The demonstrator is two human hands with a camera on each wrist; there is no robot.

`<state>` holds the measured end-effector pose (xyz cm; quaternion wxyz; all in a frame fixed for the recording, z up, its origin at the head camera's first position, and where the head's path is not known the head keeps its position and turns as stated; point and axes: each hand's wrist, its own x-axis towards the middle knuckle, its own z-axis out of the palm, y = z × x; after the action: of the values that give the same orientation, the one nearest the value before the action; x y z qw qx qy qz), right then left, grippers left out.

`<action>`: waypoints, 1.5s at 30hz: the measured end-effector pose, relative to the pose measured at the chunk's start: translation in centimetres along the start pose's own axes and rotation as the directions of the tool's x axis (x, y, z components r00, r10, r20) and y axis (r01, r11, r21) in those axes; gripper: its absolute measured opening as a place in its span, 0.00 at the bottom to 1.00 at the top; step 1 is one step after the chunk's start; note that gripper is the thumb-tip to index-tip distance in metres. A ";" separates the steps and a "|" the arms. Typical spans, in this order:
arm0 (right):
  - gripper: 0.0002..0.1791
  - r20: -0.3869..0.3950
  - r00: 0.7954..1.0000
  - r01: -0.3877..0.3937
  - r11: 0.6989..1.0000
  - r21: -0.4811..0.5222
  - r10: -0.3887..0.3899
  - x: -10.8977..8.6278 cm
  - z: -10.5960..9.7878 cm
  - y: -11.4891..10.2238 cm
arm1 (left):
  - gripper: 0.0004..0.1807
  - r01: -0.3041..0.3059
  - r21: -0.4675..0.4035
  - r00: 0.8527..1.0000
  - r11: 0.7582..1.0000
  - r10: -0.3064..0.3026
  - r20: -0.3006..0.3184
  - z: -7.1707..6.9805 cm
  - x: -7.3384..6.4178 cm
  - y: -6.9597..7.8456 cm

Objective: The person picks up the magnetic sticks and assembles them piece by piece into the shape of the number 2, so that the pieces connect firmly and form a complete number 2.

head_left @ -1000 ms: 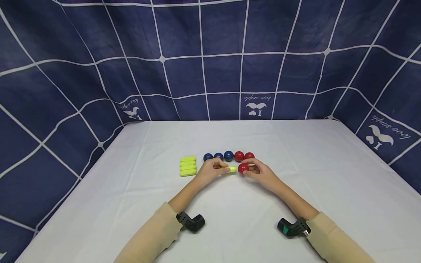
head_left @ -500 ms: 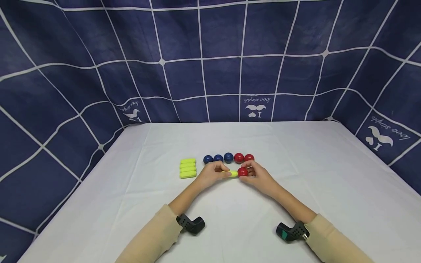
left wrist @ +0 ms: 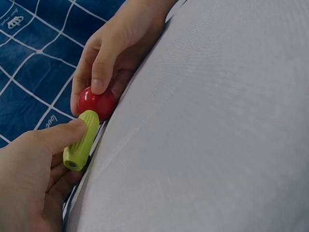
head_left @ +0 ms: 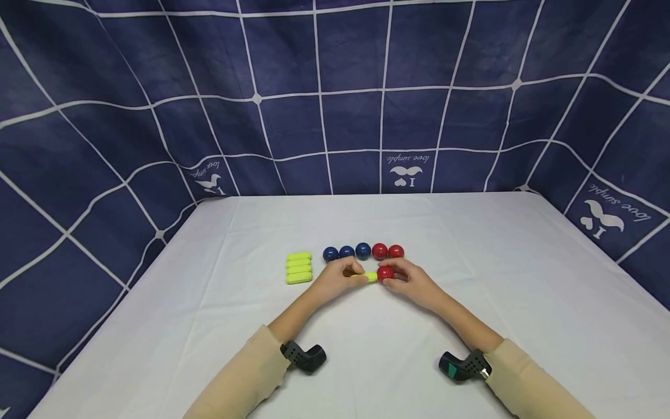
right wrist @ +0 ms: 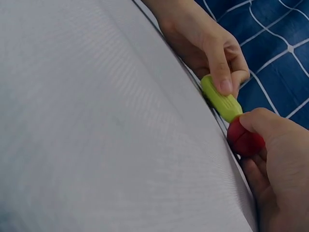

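My left hand (head_left: 337,276) pinches a yellow-green ribbed handle (left wrist: 82,140) between thumb and fingers. A hole shows in the handle's near end in the left wrist view. With thumb and fingers, my right hand (head_left: 413,282) grips a shiny red ball (head_left: 385,273). The handle's far end meets the red ball, and the two touch in line just above the white cloth. In the right wrist view a thin groove crosses the ball (right wrist: 245,137). How far the handle's tip goes into the ball is hidden.
Behind the hands, blue balls (head_left: 363,251) and red balls (head_left: 379,251) stand in a row. Several yellow-green handles (head_left: 299,268) lie stacked side by side at the left. A white cloth (head_left: 471,233) covers the table; a dark blue grid curtain (head_left: 350,116) hangs behind.
The right hand has brought the red ball left against the end of the handle, closing the gap seen a second ago. The left hand keeps its hold on the handle.
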<state>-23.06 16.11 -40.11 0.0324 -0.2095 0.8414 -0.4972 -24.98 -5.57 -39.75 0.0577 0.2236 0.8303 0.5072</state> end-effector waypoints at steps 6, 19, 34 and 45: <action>0.21 -0.023 1.000 0.015 1.000 -0.002 -0.015 0.0 0.1 -0.1 | 0.06 -0.026 0.040 1.000 0.999 0.026 0.017 0.0 0.0 -0.1; 0.22 -0.039 0.999 -0.010 1.000 0.009 0.010 0.1 0.1 -0.2 | 0.08 -0.049 0.029 0.999 0.998 0.049 -0.004 -0.1 -0.2 0.2; 0.22 -0.036 0.999 -0.031 0.999 -0.017 0.030 0.0 0.2 -0.3 | 0.10 -0.084 0.212 0.960 0.974 0.136 -0.244 -6.7 0.1 1.0; 0.22 -0.036 0.999 -0.032 0.999 -0.026 0.031 0.1 0.2 -0.2 | 0.15 0.067 0.290 0.957 0.955 0.021 -0.289 -8.4 -0.3 -2.6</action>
<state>-22.99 15.83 -40.00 0.0224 -0.1880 0.8515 -0.4890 -28.26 -13.51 -38.01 -0.0923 0.1435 0.8991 0.4031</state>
